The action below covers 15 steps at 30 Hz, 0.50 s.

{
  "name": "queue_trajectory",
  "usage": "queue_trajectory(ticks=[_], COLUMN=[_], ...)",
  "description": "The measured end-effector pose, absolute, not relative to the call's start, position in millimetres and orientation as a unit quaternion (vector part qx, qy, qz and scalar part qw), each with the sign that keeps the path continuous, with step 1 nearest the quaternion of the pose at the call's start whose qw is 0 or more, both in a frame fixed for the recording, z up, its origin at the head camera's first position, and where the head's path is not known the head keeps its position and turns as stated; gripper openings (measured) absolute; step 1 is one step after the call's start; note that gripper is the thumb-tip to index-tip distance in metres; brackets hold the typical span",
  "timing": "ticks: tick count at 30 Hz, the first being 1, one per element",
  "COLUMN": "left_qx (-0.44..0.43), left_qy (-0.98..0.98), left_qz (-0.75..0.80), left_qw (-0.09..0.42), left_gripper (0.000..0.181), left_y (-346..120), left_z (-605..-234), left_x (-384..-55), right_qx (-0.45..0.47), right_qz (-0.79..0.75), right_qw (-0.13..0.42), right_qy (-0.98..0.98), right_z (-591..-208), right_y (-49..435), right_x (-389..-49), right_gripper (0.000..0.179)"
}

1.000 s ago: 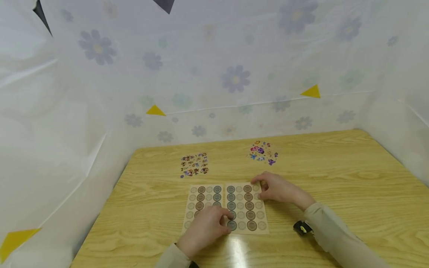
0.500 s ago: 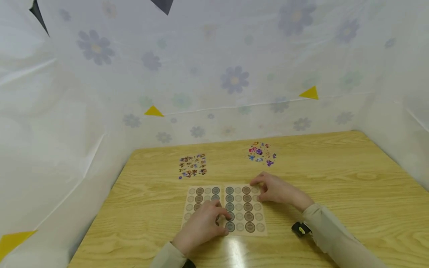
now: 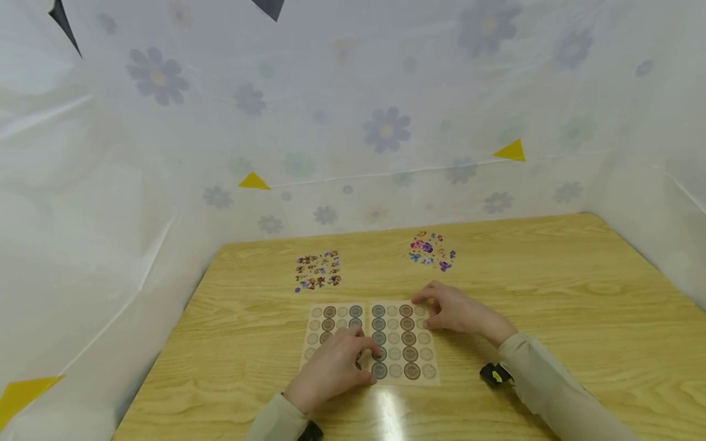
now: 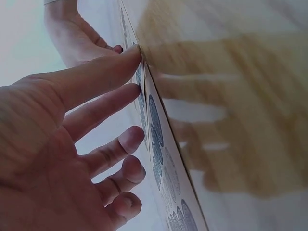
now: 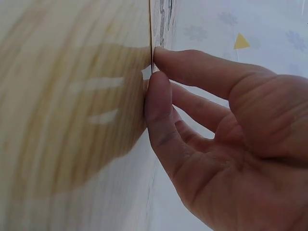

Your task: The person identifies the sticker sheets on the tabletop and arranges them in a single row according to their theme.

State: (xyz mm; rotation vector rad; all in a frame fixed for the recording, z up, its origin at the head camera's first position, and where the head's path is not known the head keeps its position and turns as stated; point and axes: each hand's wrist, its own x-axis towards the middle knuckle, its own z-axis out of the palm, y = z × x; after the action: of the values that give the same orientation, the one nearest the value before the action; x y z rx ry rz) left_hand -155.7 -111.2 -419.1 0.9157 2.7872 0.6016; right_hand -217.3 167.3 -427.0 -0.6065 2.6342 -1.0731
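Observation:
Two beige sheets printed with rows of round brown, blue-grey and pale stickers lie side by side on the table: a left sheet and a right sheet. My left hand arches over the left sheet, thumb and index fingertip touching down around the seam between the sheets. Its other fingers are loosely bent in the left wrist view, nothing in the palm. At the far right corner of the right sheet, my right hand touches the edge with thumb and index fingertips. The left hand hides part of the left sheet.
Farther back on the wooden table lie two clusters of small colourful cartoon stickers, a squarish left cluster and a rounder right cluster. A white flowered curtain encloses the table's back and sides.
My left hand's fingers have spread slightly toward the back of the left sheet, while thumb and index stay near the seam. My right hand and both sheets have held their places.

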Motion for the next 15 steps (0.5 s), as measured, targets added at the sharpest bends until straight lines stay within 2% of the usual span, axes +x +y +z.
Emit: queue_trajectory(ticks=[5, 10, 15], left_qx=[0.307, 0.268, 0.204], left_qy=[0.925, 0.918, 0.921], left_qz=[0.214, 0.284, 0.330], left_qw=[0.069, 0.071, 0.010], left_gripper=[0.030, 0.020, 0.019], left_y=[-114, -127, -149], left_z=[-420, -411, -406], left_x=[-159, -173, -192], right_qx=[-0.196, -0.197, -0.203], right_qz=[-0.385, -0.390, -0.383], right_qw=[0.105, 0.072, 0.064], right_qy=[0.896, 0.897, 0.899], right_z=[-429, -428, -424], right_y=[169, 174, 174], right_x=[-220, -227, -232], right_gripper=[0.049, 0.043, 0.040])
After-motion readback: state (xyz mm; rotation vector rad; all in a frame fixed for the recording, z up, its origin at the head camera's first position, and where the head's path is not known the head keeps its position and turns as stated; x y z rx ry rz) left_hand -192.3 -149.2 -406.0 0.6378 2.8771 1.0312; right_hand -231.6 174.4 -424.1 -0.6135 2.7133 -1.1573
